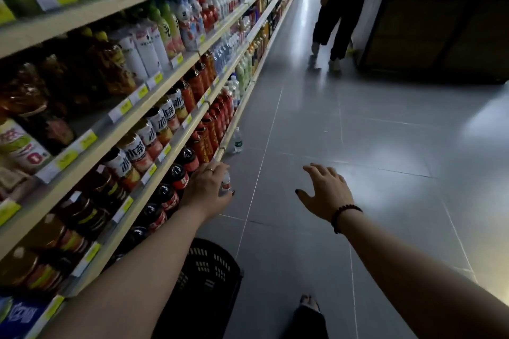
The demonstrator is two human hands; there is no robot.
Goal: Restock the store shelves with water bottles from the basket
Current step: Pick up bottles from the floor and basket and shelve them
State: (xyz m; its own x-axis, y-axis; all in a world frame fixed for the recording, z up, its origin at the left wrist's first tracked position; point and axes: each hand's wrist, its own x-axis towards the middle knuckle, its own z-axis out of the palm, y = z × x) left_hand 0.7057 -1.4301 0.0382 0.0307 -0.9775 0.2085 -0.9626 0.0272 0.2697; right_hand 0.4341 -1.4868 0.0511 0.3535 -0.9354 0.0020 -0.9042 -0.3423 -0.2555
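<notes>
Now gripping a small water bottle [225, 184] in the curled fingers of the left hand [205, 190], just beside the lowest shelf [226, 138]. Holding the right hand [327, 192] over the floor [358, 146], fingers spread and bare. Under the left forearm, a black basket [212, 270]; farther along, a second bottle [237, 142] upright by the shelf base.

small bottle [225, 183] mostly behind the left hand [208, 190], black basket [212, 264] half under the forearm [132, 270], its contents unseen
</notes>
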